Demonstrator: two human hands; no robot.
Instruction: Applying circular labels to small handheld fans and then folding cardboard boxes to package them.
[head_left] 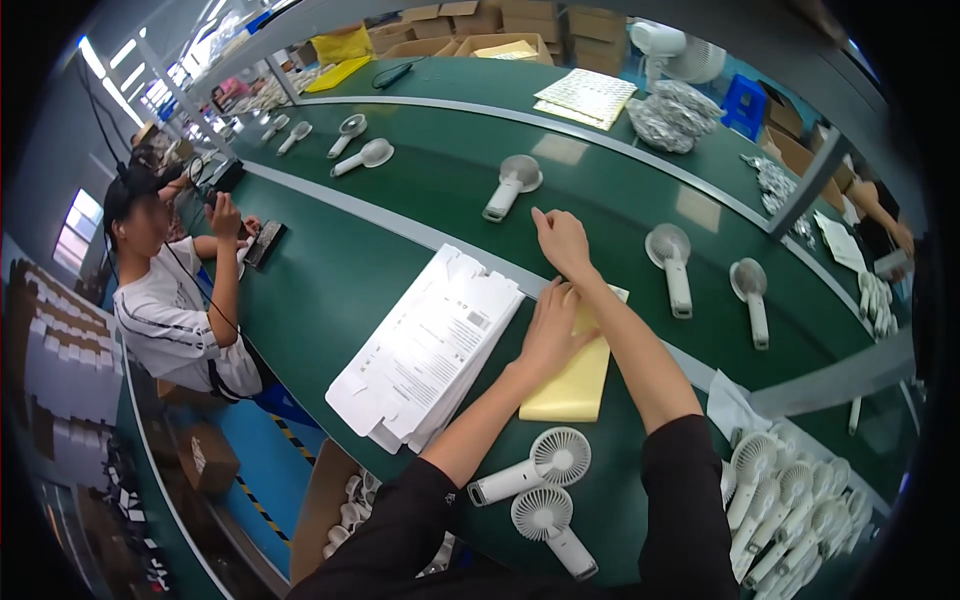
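My left hand (553,330) lies on a pad of yellow sheets (570,390), its fingers stretched over the paper and holding nothing I can see. Beyond it, my right hand (563,243) is raised over the edge of the belt with its fingers drawn together; what they hold, if anything, is hidden. A white handheld fan (514,186) lies on the belt just past that hand. Left of the pad rests a stack of flat white printed cartons (425,340). Two more handheld fans, one upper (535,467) and one lower (550,525), lie close to me between my forearms.
Several fans lie along the green belt (440,200), including one at right (672,265). A heap of fans (790,500) fills the near right corner. A metal post (810,180) stands at right. At left a co-worker (185,290) sits with raised hand.
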